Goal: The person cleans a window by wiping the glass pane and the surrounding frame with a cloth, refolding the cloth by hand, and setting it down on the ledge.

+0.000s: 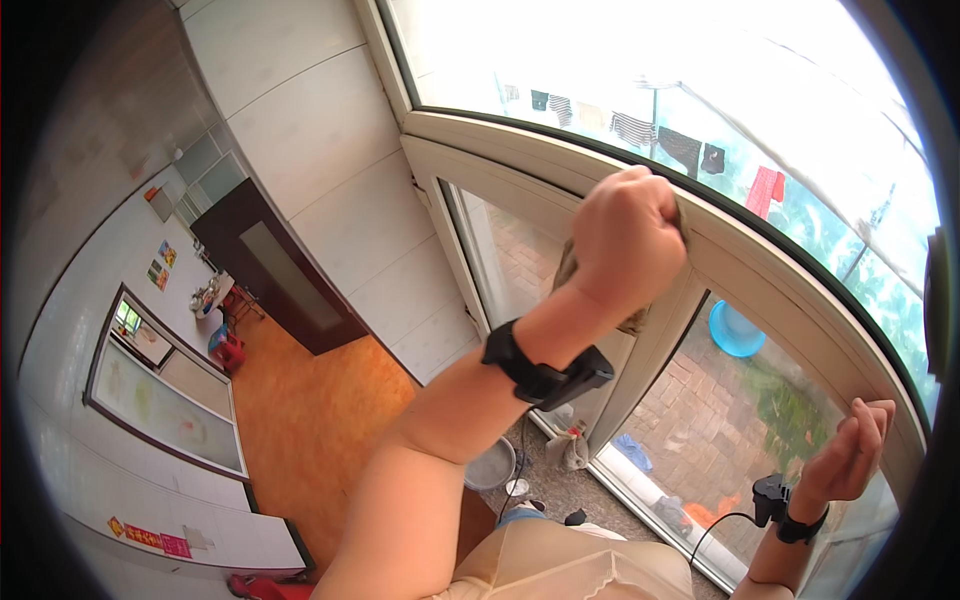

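My left hand (626,236) is raised to the white window frame (502,154), its fist closed around a brownish cloth (564,271) that rests against the frame's crossbar. Most of the cloth is hidden behind the fist and wrist. Lower down at the right, my right hand (847,454) is near the frame, palm turned up with the fingers curled; I see nothing in it, and whether it touches the frame cannot be told. Each wrist wears a black strap with a small device. Above the crossbar runs a large glass pane, with smaller panes below.
A granite sill (544,491) below holds a bucket (491,463) and a bottle wrapped in cloth (570,450). Outside the glass are a blue basin (736,328) and hanging laundry. Behind at the left, a dark door (277,270) stands ajar over an orange floor (322,435).
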Motion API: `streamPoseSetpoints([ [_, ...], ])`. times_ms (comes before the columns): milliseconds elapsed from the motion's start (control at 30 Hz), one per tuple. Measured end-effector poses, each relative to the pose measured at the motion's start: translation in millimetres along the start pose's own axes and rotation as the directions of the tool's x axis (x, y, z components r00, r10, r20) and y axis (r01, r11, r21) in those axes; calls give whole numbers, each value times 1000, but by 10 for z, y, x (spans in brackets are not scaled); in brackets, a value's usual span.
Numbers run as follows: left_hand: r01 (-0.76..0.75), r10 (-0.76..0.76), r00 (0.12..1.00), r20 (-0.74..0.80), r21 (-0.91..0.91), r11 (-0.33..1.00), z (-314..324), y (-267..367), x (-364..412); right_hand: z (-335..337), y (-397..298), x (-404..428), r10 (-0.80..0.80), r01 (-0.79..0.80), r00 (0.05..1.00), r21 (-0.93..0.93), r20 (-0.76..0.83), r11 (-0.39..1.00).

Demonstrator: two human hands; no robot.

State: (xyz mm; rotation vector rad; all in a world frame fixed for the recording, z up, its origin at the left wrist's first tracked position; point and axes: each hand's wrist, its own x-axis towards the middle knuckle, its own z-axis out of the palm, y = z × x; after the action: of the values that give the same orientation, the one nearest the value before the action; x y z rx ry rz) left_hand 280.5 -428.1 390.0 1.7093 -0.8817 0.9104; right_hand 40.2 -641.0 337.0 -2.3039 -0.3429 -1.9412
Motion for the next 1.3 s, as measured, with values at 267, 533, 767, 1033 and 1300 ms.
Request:
streamPoseSetpoints([
  [267,-207,198,977,-79,-120,971,522,715,-331,63,-503,-19,28,-51,994,218,108,975],
  [533,57,-94,995,-25,-638,768,-35,381,-569,-80,-620,-290,172,-192,974,138,150,972],
  [767,219,-244,883,-400,-108,970,-1141,-1586,358,-139,-450,-860,428,-431,851,-61,306,900],
  [1033,16,197,913,-357,513,859,-953,-2982,544,430,-817,-930,425,-426,835,-78,350,901],
  [1300,-473,473,879,-64,12,881,12,-677,-375,936,-1071,-805,450,-540,752,59,481,839],
])
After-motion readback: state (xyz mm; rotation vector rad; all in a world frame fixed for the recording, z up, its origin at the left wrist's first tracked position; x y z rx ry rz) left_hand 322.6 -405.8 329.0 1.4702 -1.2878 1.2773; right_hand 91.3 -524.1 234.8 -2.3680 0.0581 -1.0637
